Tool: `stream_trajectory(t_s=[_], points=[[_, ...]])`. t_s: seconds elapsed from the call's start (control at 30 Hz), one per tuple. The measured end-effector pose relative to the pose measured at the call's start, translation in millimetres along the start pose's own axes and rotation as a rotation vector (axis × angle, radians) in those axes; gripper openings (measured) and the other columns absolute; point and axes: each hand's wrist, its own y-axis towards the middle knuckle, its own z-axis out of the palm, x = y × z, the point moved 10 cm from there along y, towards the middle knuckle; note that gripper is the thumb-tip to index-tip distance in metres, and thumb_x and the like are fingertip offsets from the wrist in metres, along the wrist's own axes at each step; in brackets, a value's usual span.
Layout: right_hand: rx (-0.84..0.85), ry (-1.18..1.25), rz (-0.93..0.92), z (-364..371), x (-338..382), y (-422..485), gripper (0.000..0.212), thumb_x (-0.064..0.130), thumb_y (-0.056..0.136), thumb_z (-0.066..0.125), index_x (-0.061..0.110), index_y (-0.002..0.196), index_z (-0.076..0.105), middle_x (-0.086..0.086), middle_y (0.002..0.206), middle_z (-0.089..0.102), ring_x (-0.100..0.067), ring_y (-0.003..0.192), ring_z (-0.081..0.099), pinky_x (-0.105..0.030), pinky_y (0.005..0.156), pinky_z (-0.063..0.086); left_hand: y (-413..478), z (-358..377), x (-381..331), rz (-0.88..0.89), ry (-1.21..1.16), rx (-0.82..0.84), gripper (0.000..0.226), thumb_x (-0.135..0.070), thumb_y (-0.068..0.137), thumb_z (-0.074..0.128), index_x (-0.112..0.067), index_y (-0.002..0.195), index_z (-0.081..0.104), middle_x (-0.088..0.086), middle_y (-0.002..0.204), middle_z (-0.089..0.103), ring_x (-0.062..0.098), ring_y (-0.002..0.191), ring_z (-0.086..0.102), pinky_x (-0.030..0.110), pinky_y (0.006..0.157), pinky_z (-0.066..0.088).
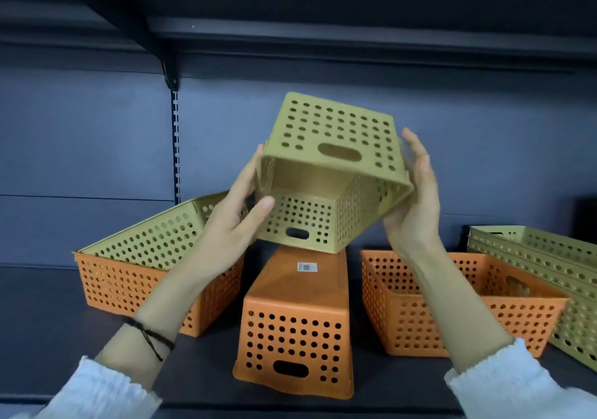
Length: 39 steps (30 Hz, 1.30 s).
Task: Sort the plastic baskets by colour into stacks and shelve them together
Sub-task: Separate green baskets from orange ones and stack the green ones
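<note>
I hold a small olive-yellow perforated basket in the air above the shelf, tipped so its open mouth faces me. My left hand grips its left rim, thumb inside. My right hand presses flat against its right side. Directly below lies an orange basket turned upside down, a barcode sticker on its base. At left an olive-yellow basket sits tilted inside an orange basket. Right of centre stands an upright orange basket. A stack of olive-yellow baskets is at the far right.
The dark shelf board carries all the baskets, with bare surface at the left front. A dark back panel with a slotted upright rises behind. Another shelf overhangs close above the held basket. A black object stands at the far right.
</note>
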Motion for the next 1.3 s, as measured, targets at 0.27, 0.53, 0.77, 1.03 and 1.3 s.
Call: stream_trajectory(t_s=[0.27,0.53,0.77,1.03,1.3], points=[[0.135,-0.230,0.036,16.9,-16.6,17.6,0.065,0.054,0.097,0.012,0.018,0.146,0.034,-0.002,0.151,0.042,-0.017,0.136,0.044,-0.038,0.107,0.043,19.5,-18.9,5.8,0.038,0.059,-0.294,0.058,0.001,0.103,0.032,-0.031,0.149,0.019,-0.021,0.154,0.027,-0.008,0.143,0.026,0.020,0.118,0.021],[0.304,-0.654,0.420,3.9,-123.2,-40.3,0.075,0.081,0.086,0.020,0.042,0.151,0.021,0.021,0.157,0.027,-0.001,0.144,0.025,-0.044,0.120,0.024,10.1,-63.1,55.6,-0.161,-0.086,-0.589,0.056,-0.004,0.101,0.033,-0.024,0.153,0.026,0.005,0.154,0.043,0.022,0.143,0.038,0.052,0.115,0.032],[0.311,-0.556,0.269,27.9,-77.0,-25.3,0.054,0.045,0.101,0.033,0.039,0.152,0.016,0.039,0.146,0.024,0.030,0.124,0.028,-0.007,0.103,0.028,10.3,-80.2,49.1,-0.212,-0.345,-0.612,0.056,-0.015,0.099,0.047,-0.045,0.144,0.037,-0.004,0.146,0.052,0.022,0.131,0.054,0.058,0.098,0.049],[0.077,-0.626,-0.091,-28.0,-21.3,13.4,0.052,-0.011,0.095,0.043,0.028,0.129,0.051,0.014,0.133,0.055,0.003,0.126,0.051,-0.021,0.109,0.038,22.6,-57.0,29.5,-0.239,-0.411,-0.385,0.086,-0.007,0.095,0.058,-0.051,0.150,0.009,0.003,0.161,0.021,-0.011,0.102,0.064,0.041,0.087,0.059],[0.000,-0.695,-0.107,-90.5,20.1,7.2,0.048,-0.016,0.093,0.046,0.021,0.123,0.058,0.004,0.125,0.065,-0.005,0.121,0.059,-0.023,0.107,0.042,30.8,-8.4,30.8,-0.254,-0.213,-0.269,0.102,-0.031,0.080,0.073,-0.047,0.152,0.003,-0.006,0.154,0.032,0.025,0.104,0.067,0.032,0.078,0.060]])
